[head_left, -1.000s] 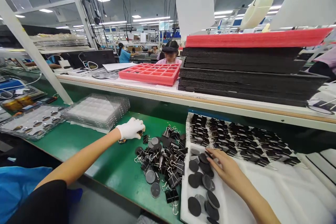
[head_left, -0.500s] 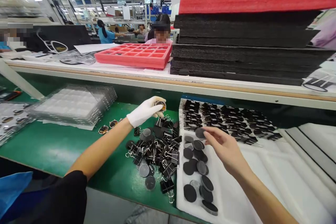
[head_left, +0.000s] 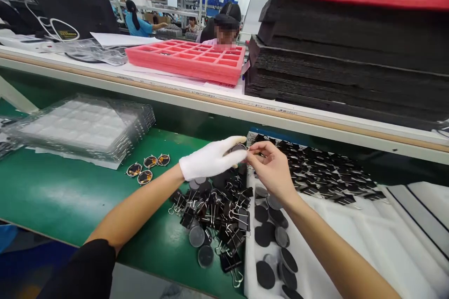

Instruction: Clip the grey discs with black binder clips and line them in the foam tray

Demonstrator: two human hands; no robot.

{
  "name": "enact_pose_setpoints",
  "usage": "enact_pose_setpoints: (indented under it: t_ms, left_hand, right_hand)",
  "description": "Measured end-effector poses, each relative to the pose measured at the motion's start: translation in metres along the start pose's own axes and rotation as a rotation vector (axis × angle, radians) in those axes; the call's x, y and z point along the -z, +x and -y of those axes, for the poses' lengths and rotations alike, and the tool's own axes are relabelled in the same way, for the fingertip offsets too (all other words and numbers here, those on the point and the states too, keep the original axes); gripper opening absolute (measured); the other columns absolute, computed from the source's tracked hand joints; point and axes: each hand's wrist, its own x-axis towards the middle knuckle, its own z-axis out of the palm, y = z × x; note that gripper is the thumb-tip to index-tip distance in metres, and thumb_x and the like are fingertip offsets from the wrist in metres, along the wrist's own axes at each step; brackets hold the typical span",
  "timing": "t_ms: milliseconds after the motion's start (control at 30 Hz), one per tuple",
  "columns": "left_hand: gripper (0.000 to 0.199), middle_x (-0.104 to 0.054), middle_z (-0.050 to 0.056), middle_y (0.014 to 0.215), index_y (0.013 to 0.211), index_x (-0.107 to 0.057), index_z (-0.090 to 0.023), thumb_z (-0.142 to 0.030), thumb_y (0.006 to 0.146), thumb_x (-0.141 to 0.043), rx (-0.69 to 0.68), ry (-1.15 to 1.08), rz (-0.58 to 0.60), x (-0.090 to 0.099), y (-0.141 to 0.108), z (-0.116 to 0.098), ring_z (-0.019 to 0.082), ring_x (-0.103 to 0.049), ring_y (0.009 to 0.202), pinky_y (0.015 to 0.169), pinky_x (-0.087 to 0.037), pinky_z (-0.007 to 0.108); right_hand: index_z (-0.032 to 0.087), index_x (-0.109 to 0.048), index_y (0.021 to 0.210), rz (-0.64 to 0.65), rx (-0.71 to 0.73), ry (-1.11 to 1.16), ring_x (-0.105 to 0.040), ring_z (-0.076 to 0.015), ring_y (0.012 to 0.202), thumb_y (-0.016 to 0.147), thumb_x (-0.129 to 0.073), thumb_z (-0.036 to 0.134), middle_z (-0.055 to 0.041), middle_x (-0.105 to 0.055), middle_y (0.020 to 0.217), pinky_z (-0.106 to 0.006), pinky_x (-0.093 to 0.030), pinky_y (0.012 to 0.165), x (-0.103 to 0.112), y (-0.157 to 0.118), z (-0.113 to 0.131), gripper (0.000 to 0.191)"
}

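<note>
My left hand [head_left: 215, 156], in a white glove, is closed around a round watch case whose face is mostly hidden. A dark round disc [head_left: 238, 148] shows between its thumb and fingers, over the case. My bare right hand [head_left: 270, 163] meets it there, thumb and fingertips pinched at the disc's edge. Beneath the hands lies a heap of black binder clips [head_left: 217, 210], with grey discs [head_left: 205, 256] among them. Several watch cases [head_left: 144, 177] with dark and orange faces rest on the green table left of the glove.
More black discs [head_left: 265, 274] lie on a white foam tray [head_left: 326, 243], with rows of binder clips [head_left: 326, 168] behind. Clear plastic trays [head_left: 80, 126] are stacked at left. A shelf edge [head_left: 196, 99] crosses ahead, bearing a red compartment tray [head_left: 185, 63] and black foam [head_left: 343, 60]. People sit beyond.
My right hand has brought a dark disc from above the foam tray leftward to my left hand. My left hand has moved right with the watch case, and the view has shifted.
</note>
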Motion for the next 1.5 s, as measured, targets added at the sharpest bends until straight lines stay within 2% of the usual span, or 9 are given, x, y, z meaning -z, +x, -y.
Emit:
enact_pose_setpoints:
  t_ms: [233, 400, 533, 633, 933, 1033, 1167, 1300, 1500]
  left_hand:
    - [0.057, -0.077, 0.005, 0.101, 0.154, -0.046, -0.019, -0.029, 0.098, -0.049, -0.043, 0.206, 0.067, 0.013, 0.008, 0.014, 0.018, -0.072, 0.085, 0.084, -0.055, 0.032]
    - [0.065, -0.077, 0.003, 0.096, 0.158, -0.038, -0.019, -0.038, 0.097, -0.052, 0.025, 0.199, 0.143, 0.030, 0.007, 0.013, 0.017, -0.071, 0.080, 0.076, -0.052, 0.027]
    - [0.040, -0.070, 0.003, 0.068, 0.095, -0.076, -0.020, -0.057, 0.089, -0.061, 0.283, 0.692, 0.290, 0.057, 0.003, 0.021, 0.019, -0.064, 0.063, 0.066, -0.045, 0.029]
    - [0.057, -0.055, 0.006, 0.045, 0.052, -0.062, -0.019, -0.069, 0.080, -0.063, 0.650, 1.007, 0.412, 0.062, 0.003, 0.032, 0.020, -0.057, 0.050, 0.061, -0.043, 0.032]
    - [0.036, -0.063, 0.007, 0.049, 0.045, -0.058, -0.021, -0.042, 0.075, -0.059, 0.784, 1.070, 0.575, 0.058, -0.012, 0.043, 0.020, -0.053, 0.044, 0.058, -0.043, 0.034]
    - [0.029, -0.062, 0.005, 0.051, 0.054, -0.060, -0.021, -0.042, 0.074, -0.063, 0.782, 1.146, 0.457, 0.075, -0.018, 0.030, 0.018, -0.051, 0.045, 0.055, -0.037, 0.031]
    - [0.043, -0.060, 0.002, 0.057, 0.060, -0.059, -0.021, -0.056, 0.086, -0.057, 0.520, 1.124, 0.101, 0.076, -0.017, -0.001, 0.015, -0.051, 0.052, 0.054, -0.033, 0.028]
    - [0.045, -0.062, -0.003, 0.063, 0.073, -0.062, -0.021, -0.059, 0.095, -0.051, 0.210, 0.711, -0.237, 0.032, -0.002, -0.020, 0.013, -0.053, 0.060, 0.059, -0.038, 0.025]
    - [0.046, -0.054, -0.004, 0.057, 0.065, -0.053, -0.020, -0.049, 0.099, -0.048, 0.030, 0.486, -0.388, -0.024, 0.012, -0.010, 0.011, -0.047, 0.057, 0.062, -0.039, 0.025]
  right_hand:
    - [0.023, -0.070, 0.108, 0.124, -0.066, -0.010, -0.067, -0.0171, 0.074, 0.081, -0.082, 0.052, -0.0049, -0.070, 0.098, -0.034, -0.059, 0.066, -0.011, 0.009, -0.020, 0.041]
    - [0.025, -0.078, 0.098, 0.156, -0.099, 0.086, -0.066, -0.0186, 0.082, 0.075, -0.089, 0.045, -0.0059, -0.074, 0.103, -0.034, -0.059, 0.069, -0.003, 0.011, -0.020, 0.032]
    - [0.026, -0.079, 0.093, 0.078, -0.202, 0.213, -0.066, -0.0185, 0.081, 0.076, -0.089, 0.045, -0.0046, -0.075, 0.098, -0.033, -0.059, 0.068, 0.012, 0.013, -0.017, 0.028]
    - [0.027, -0.077, 0.090, 0.047, -0.272, 0.326, -0.067, -0.0178, 0.082, 0.075, -0.089, 0.045, -0.0031, -0.075, 0.096, -0.032, -0.058, 0.070, 0.020, 0.011, -0.020, 0.027]
    - [0.027, -0.073, 0.086, 0.024, -0.353, 0.634, -0.069, -0.0177, 0.089, 0.067, -0.095, 0.040, -0.0004, -0.075, 0.095, -0.031, -0.057, 0.076, 0.024, 0.012, -0.027, 0.032]
    - [0.026, -0.075, 0.088, 0.057, -0.313, 0.634, -0.069, -0.0194, 0.093, 0.069, -0.094, 0.044, -0.0022, -0.076, 0.100, -0.033, -0.057, 0.080, 0.028, 0.012, -0.024, 0.033]
    - [0.026, -0.079, 0.092, 0.192, -0.282, 0.605, -0.068, -0.0209, 0.099, 0.070, -0.092, 0.048, -0.0045, -0.077, 0.107, -0.036, -0.057, 0.086, 0.027, 0.007, -0.019, 0.034]
    - [0.027, -0.082, 0.092, 0.285, -0.249, 0.645, -0.068, -0.0215, 0.110, 0.070, -0.093, 0.046, -0.0043, -0.077, 0.118, -0.041, -0.053, 0.104, 0.021, -0.001, -0.011, 0.030]
    - [0.025, -0.083, 0.090, 0.272, -0.214, 0.697, -0.073, -0.0224, 0.099, 0.066, -0.095, 0.045, -0.0036, -0.080, 0.100, -0.047, -0.053, 0.110, 0.022, -0.001, -0.006, 0.033]
